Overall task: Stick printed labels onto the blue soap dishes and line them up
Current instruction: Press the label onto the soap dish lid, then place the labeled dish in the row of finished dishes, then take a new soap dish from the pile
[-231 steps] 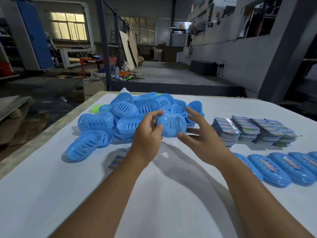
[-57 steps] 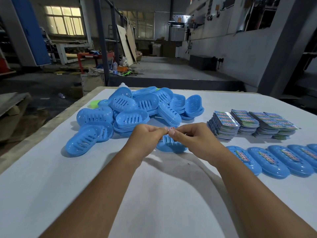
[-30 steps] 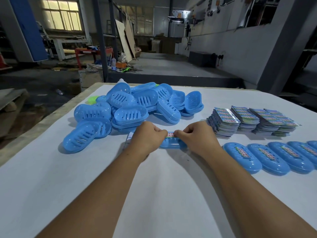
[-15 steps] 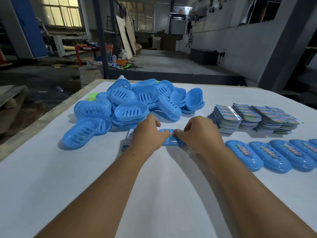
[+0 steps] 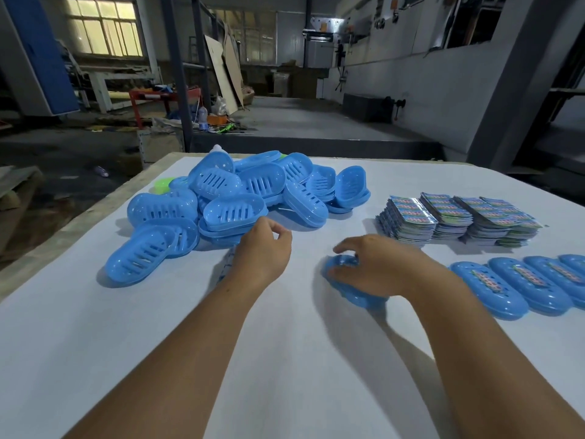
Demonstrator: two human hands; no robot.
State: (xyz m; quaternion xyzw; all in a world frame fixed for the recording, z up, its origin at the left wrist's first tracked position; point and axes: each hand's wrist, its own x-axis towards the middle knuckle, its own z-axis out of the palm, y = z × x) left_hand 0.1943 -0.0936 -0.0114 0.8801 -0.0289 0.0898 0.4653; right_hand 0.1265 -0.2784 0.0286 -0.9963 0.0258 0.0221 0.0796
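The soap dish (image 5: pixel 354 293) in hand lay upside down on the white surface (image 5: pixel 285 359), right of centre, mostly covered by the right hand (image 5: pixel 376 267). Its label could not be seen under the hand. The right hand's fingers curled over the dish's far end and gripped it. The dish's long axis ran from far-left to near-right, roughly parallel to the dishes already in the row.

The labelled row (image 5: pixel 519 286) lay to the right of the held dish, with a gap of bare surface between them; 4 dishes of the row were visible, the last cut by the frame edge. The move judged to be next, sliding the dish rightward to close that gap, fell to the right hand, which was the nearer one and already on the dish.

The left hand (image 5: pixel 262 248) hovered apart from the dish, fingers loosely curled and holding nothing, just beside the pile of unlabelled dishes (image 5: pixel 228 210) at far left. A strip partly hidden under the left wrist could not be identified. Label stacks (image 5: pixel 456 218) sat beyond the row, well clear of both hands.
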